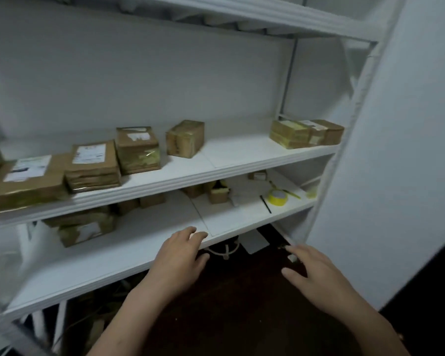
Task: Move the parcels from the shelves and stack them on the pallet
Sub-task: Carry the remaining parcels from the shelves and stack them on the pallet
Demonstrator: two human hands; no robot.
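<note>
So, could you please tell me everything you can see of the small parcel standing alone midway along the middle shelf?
The lone parcel is a small, roughly cubic brown cardboard box bound in glossy yellowish tape that catches the light. No label shows on the faces in view. It sits upright on the white middle shelf, turned so a corner faces out, clear of the labelled parcel to its left. Neither the left hand nor the right hand touches it.

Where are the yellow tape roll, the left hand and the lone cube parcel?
yellow tape roll (278, 201), head view, front of its yellow band.
left hand (179, 255), head view, back of the hand.
cube parcel (190, 141), head view, its taped front face.
</note>
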